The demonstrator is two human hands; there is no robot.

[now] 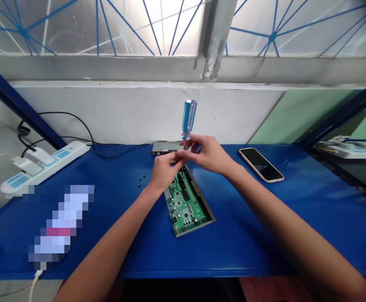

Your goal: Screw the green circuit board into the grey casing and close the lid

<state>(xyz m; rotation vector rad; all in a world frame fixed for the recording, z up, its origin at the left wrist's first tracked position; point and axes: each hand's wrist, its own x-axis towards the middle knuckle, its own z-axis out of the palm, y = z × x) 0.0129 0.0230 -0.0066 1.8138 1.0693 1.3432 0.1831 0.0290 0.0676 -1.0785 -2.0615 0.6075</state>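
Note:
A screwdriver [189,119] with a clear and blue handle stands nearly upright over the far end of a green circuit board [186,209]. The board sits in a shallow metal tray [208,208] on the blue table. My right hand [210,154] is closed around the screwdriver's shaft, below the handle. My left hand [164,170] is closed at the shaft's lower part, its fingertips meeting those of my right hand. Whatever the left fingertips pinch is hidden, as is most of the screwdriver's tip. Several small dark screws [139,179] lie left of the board.
Behind the hands lies a flat metal cover [166,147]. A phone [261,165] rests at the right. On the left are a white power strip [49,163] with plugs, a black cable [107,157] and a blurred-out device [61,226] on a white cable. A wall borders the back.

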